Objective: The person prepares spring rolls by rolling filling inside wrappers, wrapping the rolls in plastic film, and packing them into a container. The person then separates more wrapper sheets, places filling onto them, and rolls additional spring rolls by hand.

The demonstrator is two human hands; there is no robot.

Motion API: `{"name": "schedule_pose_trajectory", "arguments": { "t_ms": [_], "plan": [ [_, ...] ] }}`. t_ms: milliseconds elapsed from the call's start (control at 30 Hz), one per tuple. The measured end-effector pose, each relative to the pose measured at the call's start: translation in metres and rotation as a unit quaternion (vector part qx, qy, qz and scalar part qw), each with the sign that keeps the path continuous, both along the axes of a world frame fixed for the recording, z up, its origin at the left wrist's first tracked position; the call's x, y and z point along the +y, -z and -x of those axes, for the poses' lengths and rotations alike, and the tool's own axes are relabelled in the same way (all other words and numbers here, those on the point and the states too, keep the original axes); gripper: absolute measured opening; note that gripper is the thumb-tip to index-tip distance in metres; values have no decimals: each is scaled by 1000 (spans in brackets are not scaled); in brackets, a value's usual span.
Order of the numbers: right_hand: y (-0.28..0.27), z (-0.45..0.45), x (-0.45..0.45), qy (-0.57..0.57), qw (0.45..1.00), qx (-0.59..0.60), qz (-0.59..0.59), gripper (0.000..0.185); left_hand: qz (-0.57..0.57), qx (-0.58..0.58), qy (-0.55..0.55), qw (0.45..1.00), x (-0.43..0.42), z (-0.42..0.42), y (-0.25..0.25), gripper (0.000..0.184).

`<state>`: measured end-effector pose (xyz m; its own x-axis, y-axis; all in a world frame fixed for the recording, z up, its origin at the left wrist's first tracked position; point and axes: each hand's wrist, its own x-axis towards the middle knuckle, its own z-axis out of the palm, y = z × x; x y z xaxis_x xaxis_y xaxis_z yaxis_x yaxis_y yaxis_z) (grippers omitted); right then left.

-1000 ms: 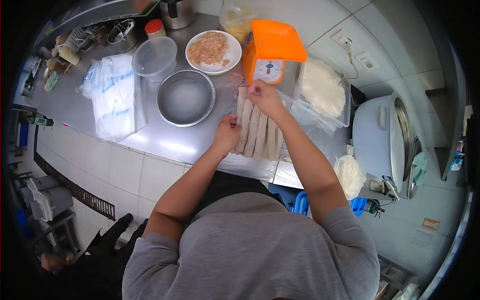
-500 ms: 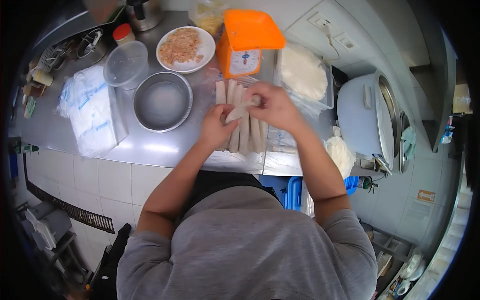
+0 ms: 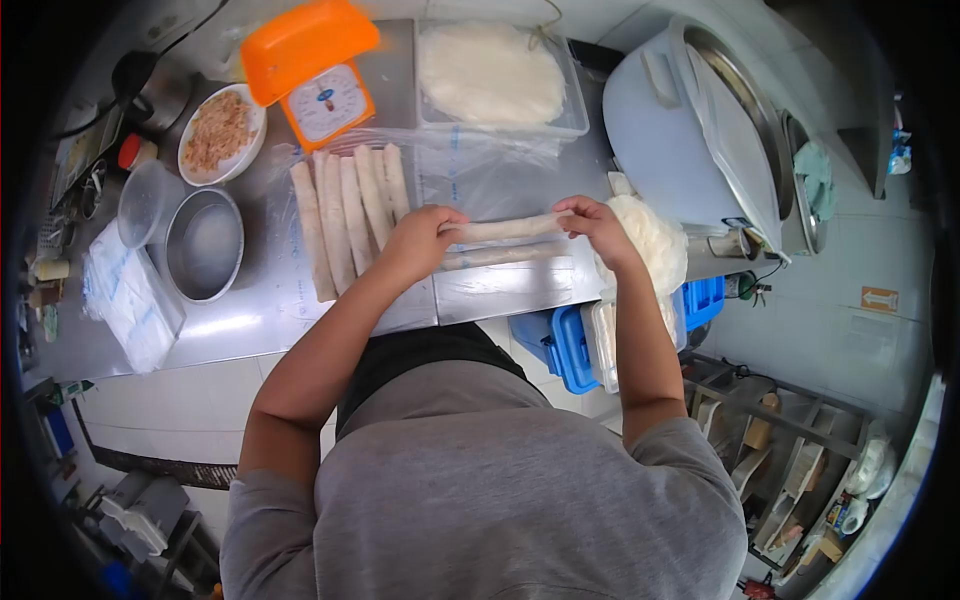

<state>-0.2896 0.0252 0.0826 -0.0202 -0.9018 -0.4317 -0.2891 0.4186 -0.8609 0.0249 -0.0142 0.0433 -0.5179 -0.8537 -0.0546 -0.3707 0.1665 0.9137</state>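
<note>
A long pale filled roll (image 3: 508, 230) lies level between my two hands over the steel counter. Its left end is pinched by the fingers of my left hand (image 3: 422, 238), and my right hand (image 3: 600, 232) grips the other end. Just below it, a second similar roll (image 3: 510, 256) rests on the counter, parallel to the held one. To the left of my left hand, several more rolls (image 3: 345, 205) lie side by side on clear plastic film (image 3: 455, 185). My left forearm passes close to the near ends of that row.
An orange scale (image 3: 325, 100) stands behind the row. Further left are a bowl of minced filling (image 3: 220, 135), a metal pan (image 3: 205, 245) and plastic bags (image 3: 130, 290). A tub of white food (image 3: 490, 75), a white heap (image 3: 640, 240) and a large pot (image 3: 660, 110) are at the right.
Both hands have moved right, from above the row of rolls to the bare-metal side. They are further apart, with a roll stretched straight between them. The camera view has turned right.
</note>
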Motion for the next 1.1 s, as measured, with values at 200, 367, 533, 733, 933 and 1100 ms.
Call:
{"name": "schedule_pose_trajectory", "arguments": {
  "t_ms": [200, 367, 533, 733, 933, 1100],
  "plan": [
    [49, 5, 15, -146, 940, 205, 231, 24, 179, -180, 17, 967, 18, 11, 33, 33],
    [45, -5, 41, -243, 873, 267, 329, 29, 201, -195, 79, 957, 48, 14, 15, 46],
    [45, 14, 17, -288, 915, 193, 206, 39, 127, -191, 66, 971, 27, 9, 22, 39],
    [51, -24, -5, -229, 832, 346, 369, 40, 277, -306, -45, 910, 2, 57, 37, 33],
    [62, -36, 27, -269, 806, 343, 401, 44, 306, -282, -23, 909, 53, 57, 46, 39],
    [47, -38, 23, -279, 824, 318, 377, 42, 307, -273, -102, 906, 52, 49, 26, 46]
  ]
}}
